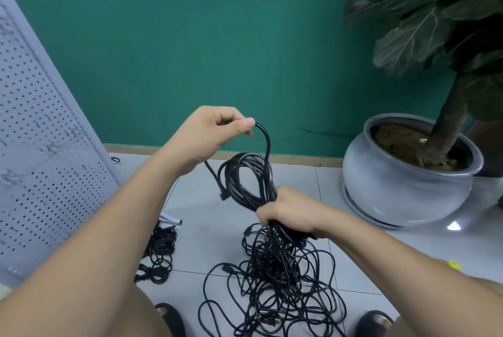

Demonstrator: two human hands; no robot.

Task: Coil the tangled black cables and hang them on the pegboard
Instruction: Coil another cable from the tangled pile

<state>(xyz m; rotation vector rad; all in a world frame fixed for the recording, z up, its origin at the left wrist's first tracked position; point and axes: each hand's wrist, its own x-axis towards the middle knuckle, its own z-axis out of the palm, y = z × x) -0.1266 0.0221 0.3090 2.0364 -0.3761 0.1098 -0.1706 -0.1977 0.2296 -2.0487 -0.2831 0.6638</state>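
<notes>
My right hand (pixel 290 213) grips a bundle of black cable loops (pixel 246 177) at their lower end, holding them upright above the floor. My left hand (pixel 211 134) is raised higher and pinches a single strand of the cable (pixel 265 136) between thumb and fingers, arching it over the loops. A plug end (pixel 223 196) dangles at the left of the loops. Below my right hand, a tangled heap of black cable (pixel 275 290) spreads over the floor tiles. The grey pegboard (pixel 40 146) leans at the left, with small hooks on it.
A second, smaller pile of black cable (pixel 159 255) lies by the pegboard's foot. A big grey pot (pixel 402 192) with a large-leaved plant stands at the right against the green wall. My two sandalled feet (pixel 170 317) flank the heap at the bottom.
</notes>
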